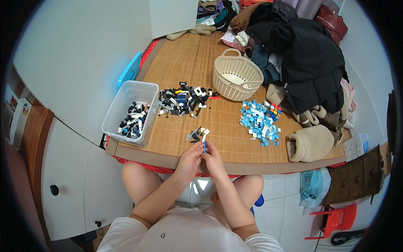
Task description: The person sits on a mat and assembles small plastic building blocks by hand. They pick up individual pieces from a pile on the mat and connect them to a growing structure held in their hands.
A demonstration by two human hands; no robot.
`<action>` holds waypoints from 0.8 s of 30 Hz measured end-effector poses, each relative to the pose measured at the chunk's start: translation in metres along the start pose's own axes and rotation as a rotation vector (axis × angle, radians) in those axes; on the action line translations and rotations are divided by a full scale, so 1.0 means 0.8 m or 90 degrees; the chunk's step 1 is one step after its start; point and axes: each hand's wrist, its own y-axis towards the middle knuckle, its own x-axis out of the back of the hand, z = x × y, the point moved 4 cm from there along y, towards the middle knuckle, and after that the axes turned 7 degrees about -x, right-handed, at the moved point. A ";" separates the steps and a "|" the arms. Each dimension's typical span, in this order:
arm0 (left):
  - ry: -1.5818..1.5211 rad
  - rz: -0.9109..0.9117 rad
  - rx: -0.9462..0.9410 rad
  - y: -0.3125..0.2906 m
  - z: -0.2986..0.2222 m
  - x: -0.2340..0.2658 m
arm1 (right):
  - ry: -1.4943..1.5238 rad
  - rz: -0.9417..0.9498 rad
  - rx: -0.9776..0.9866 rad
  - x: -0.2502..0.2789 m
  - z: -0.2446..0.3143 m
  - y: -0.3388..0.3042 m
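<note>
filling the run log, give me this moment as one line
hands: left hand and right hand together pinch blue stick piece | nearby: small brick cluster on mat | bin: left

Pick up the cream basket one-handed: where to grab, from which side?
Take the cream basket by the loop handle on its far rim, fingers coming from above. It stands upright and open-topped; the dark clothing pile crowds its right side, so a side approach there looks blocked.

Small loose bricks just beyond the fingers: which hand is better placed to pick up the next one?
Probably the left hand: the small pile lies nearer its fingertips, while the right hand pinches the blue piece.
</note>
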 end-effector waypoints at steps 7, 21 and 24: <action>-0.019 0.008 -0.004 0.004 0.008 0.008 | 0.012 0.003 0.016 -0.003 0.005 -0.005; -0.003 0.017 -0.001 -0.001 0.004 0.005 | -0.035 -0.016 0.029 -0.013 0.007 -0.012; -0.014 0.019 -0.004 0.003 0.009 0.012 | -0.067 -0.019 0.050 -0.013 0.000 -0.008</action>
